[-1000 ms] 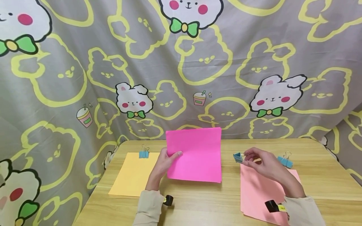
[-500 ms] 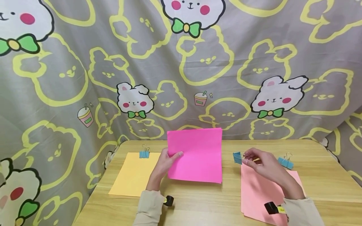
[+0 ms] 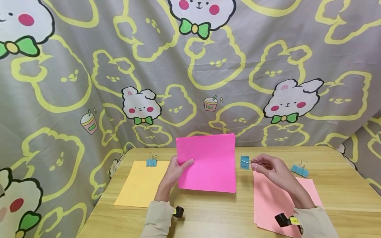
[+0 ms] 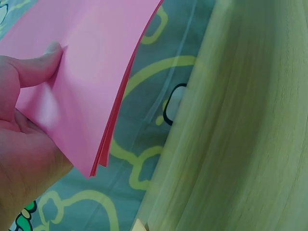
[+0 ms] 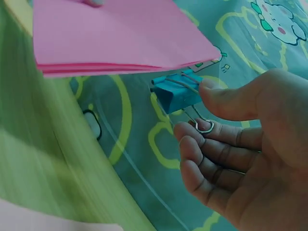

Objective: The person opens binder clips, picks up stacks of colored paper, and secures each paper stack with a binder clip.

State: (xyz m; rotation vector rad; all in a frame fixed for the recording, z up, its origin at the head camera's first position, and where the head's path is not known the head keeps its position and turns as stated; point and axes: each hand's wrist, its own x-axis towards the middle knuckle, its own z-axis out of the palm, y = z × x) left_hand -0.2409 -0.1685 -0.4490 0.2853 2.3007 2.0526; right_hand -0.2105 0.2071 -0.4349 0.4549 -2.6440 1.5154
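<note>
My left hand (image 3: 175, 170) grips a stack of bright pink paper (image 3: 208, 165) by its left edge, thumb on the front face. The stack is held up above the table, and its layered sheet edges show in the left wrist view. Just to the right of the stack, my right hand (image 3: 272, 168) holds a blue binder clip (image 3: 245, 162) by its wire handles, between thumb and fingers. In the right wrist view the binder clip (image 5: 179, 91) sits close to the lower corner of the pink paper (image 5: 115, 38); whether they touch I cannot tell.
On the left of the wooden table (image 3: 208, 215) lies yellow paper (image 3: 137, 185) with a blue binder clip (image 3: 151, 162) at its top edge. A light pink paper stack (image 3: 268, 205) lies under my right arm, another blue clip (image 3: 300, 170) at its top. A patterned curtain (image 3: 178, 72) hangs behind.
My right hand has moved slightly left, bringing the binder clip nearer the pink paper and turning it. The left hand and pink stack have shifted slightly right.
</note>
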